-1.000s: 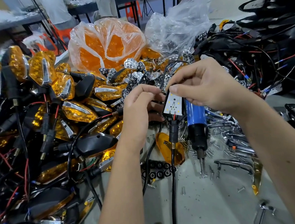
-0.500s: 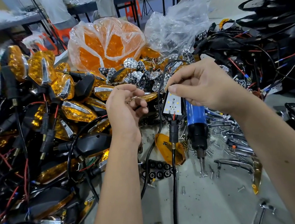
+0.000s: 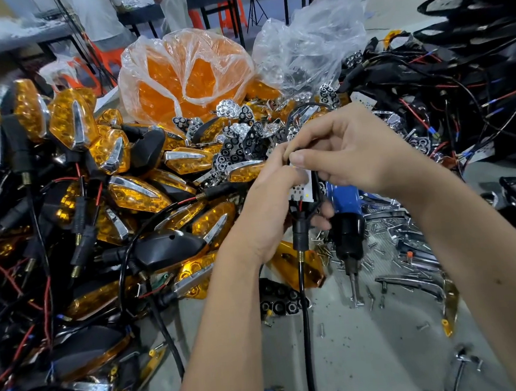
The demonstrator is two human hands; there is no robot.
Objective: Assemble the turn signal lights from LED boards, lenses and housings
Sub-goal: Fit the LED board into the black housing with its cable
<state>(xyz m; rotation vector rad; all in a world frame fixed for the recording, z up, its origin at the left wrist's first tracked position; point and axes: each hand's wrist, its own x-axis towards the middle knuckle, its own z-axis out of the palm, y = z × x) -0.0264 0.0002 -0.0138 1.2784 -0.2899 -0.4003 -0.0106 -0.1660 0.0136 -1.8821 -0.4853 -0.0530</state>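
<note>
1. The right hand [image 3: 358, 153] pinched the top of a small white light board [image 3: 301, 189] with thumb and fingers
2. The left hand [image 3: 270, 206] curled round the same board from the left side and held it too
3. A black plug [image 3: 300, 233] hung under the board, and a black wire [image 3: 306, 330] ran down from it
4. A blue screwdriver [image 3: 345, 219] stood just behind the board, tip down among loose screws [image 3: 375, 254]
5. Finished orange lights [image 3: 133, 192] were piled to the left
6. A bag of orange covers [image 3: 185, 74] sat behind the hands
7. Black wires [image 3: 446, 94] were heaped to the right
</note>
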